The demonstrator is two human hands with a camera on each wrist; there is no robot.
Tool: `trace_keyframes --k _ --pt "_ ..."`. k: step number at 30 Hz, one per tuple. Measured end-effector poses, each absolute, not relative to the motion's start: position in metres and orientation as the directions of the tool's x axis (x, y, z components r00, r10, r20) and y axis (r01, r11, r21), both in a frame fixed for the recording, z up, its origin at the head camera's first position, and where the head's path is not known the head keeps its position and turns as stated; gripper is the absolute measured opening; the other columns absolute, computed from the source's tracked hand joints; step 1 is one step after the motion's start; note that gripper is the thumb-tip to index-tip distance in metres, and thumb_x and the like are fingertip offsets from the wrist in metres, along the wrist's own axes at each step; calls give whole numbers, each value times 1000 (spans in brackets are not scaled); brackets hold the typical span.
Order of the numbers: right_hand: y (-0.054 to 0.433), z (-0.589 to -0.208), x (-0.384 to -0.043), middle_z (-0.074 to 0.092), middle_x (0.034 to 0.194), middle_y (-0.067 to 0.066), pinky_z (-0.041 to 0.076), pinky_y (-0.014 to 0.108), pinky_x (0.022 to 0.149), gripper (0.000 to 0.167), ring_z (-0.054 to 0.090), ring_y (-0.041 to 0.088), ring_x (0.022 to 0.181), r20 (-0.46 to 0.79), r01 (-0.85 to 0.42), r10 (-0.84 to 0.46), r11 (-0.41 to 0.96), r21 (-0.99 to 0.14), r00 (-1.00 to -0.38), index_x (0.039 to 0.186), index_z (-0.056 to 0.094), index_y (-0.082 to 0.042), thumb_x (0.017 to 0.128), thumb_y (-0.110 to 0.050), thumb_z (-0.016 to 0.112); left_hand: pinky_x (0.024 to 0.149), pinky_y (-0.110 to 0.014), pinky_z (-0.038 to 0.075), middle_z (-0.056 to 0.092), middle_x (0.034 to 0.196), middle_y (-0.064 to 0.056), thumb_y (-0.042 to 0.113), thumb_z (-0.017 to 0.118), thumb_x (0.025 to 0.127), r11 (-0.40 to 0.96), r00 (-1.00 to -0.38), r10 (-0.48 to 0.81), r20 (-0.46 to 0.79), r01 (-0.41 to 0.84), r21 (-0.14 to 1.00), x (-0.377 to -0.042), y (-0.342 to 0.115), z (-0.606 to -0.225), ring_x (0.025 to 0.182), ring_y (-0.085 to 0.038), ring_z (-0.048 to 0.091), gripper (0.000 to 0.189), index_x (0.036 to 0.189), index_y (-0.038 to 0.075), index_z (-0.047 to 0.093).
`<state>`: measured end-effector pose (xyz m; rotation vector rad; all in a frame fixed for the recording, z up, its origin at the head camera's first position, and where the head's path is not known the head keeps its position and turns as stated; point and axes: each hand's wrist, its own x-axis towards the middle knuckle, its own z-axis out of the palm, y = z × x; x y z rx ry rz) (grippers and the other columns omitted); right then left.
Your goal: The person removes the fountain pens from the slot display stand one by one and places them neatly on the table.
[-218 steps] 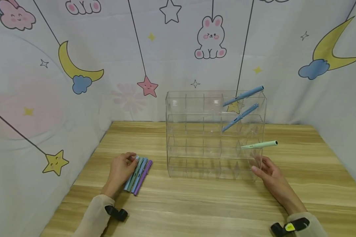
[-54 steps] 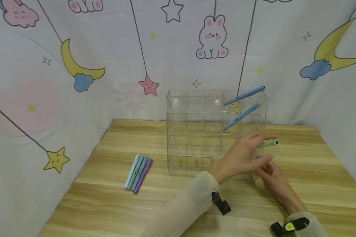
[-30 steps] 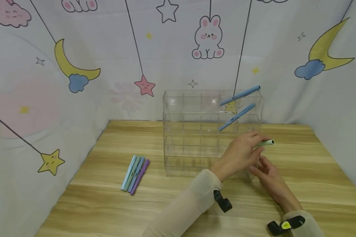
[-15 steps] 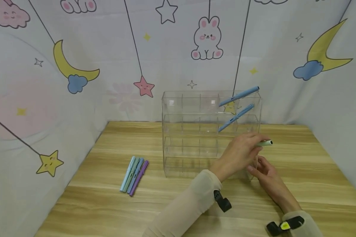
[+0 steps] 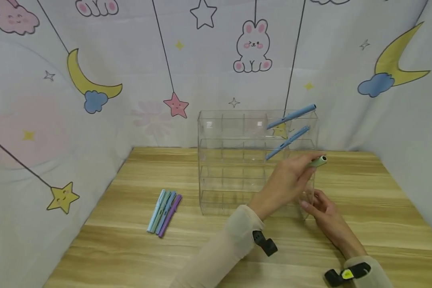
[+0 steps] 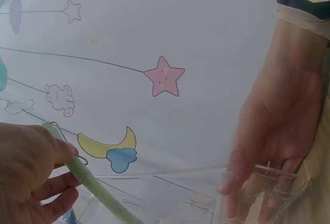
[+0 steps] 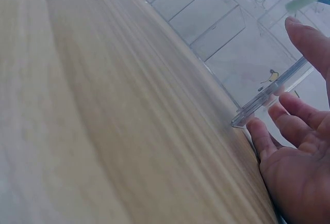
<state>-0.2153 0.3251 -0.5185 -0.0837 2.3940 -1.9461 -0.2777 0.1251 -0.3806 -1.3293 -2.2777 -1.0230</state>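
In the head view my left hand (image 5: 284, 180) pinches a light green pen (image 5: 318, 161) in front of the right side of a clear display rack (image 5: 199, 168). The left wrist view shows the pen (image 6: 108, 197) between thumb and fingers, its capped end up and its body slanting down over the rack. My right hand (image 5: 327, 220) grips the rack's lower right edge, thumb in front; in the right wrist view its fingers (image 7: 294, 126) lie along the clear side wall. Two blue pens, an upper one (image 5: 291, 116) and a lower one (image 5: 288, 143), lean in the upper two tiers.
Left of the rack, a pale blue pen (image 5: 156, 211), a green pen (image 5: 162, 211), a blue pen (image 5: 167, 213) and a purple pen (image 5: 170, 216) lie side by side on the wooden table (image 5: 111, 240). A patterned cloth (image 5: 216, 72) hangs behind.
My left hand went from the row of pens at left to the green pen in the rack, took hold of it and has now raised and tilted it. My right hand stays at the rack.
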Motion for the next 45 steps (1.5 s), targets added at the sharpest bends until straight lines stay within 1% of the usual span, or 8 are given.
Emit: trace_keyframes --k 15,19,26,30,34,36,42,45 --pt "326 -516 -214 44 170 14 44 6 98 58 52 -14 131 -45 27 -71 237 -971 -996 165 37 -15 112 -27 58 106 -10 51 75 131 -14 4 62 108 127 -434 471 768 895 428 -280 94 -354 114 -20 75 44 151 1 55" --pt "326 -515 -214 31 174 27 43 5 98 59 49 -15 131 -44 25 -76 233 -972 -996 166 35 -14 113 -26 57 102 -12 54 75 127 -15 3 62 107 114 -449 440 778 887 448 -283 80 -352 111 -21 77 46 153 4 54" --pt "328 -514 -213 33 173 28 43 4 97 63 48 -16 130 -57 41 -53 268 -962 -997 168 33 -15 112 -30 59 90 -13 59 72 131 -14 6 58 110 121 -488 402 775 867 483 -286 54 -355 99 -20 72 42 151 9 57" --pt "327 -514 -213 34 172 28 42 3 97 65 48 18 153 -63 46 -49 284 -958 -997 168 31 -13 112 -31 59 85 -15 61 73 125 -13 3 57 109 99 -513 376 771 850 517 -286 38 -358 99 -21 71 38 147 8 62" --pt "327 -514 -214 32 173 27 40 2 96 65 27 51 160 -70 52 -55 283 -958 -996 169 30 -13 112 -31 58 85 -18 63 76 122 -15 2 58 108 90 -552 362 752 823 561 -287 25 -362 101 -24 75 37 144 8 63" --pt "327 -514 -214 31 174 27 41 2 96 64 29 50 160 -67 48 -56 284 -958 -996 168 30 -14 113 -31 58 84 -19 64 76 123 -15 2 57 109 89 -575 364 733 804 588 -287 19 -365 102 -27 76 36 144 8 62" --pt "327 -515 -214 32 173 28 42 3 98 63 44 14 152 -53 34 -60 293 -956 -997 168 32 -14 113 -30 58 83 -26 66 75 123 -18 3 56 109 18 -679 383 626 683 730 -282 2 -374 109 -30 76 39 148 8 58" --pt "327 -515 -215 32 173 28 42 3 99 62 44 12 151 -52 31 -65 288 -957 -997 167 33 -13 113 -29 57 88 -29 66 75 122 -21 2 59 108 -14 -723 385 573 616 788 -279 -5 -380 111 -32 76 39 147 7 58"
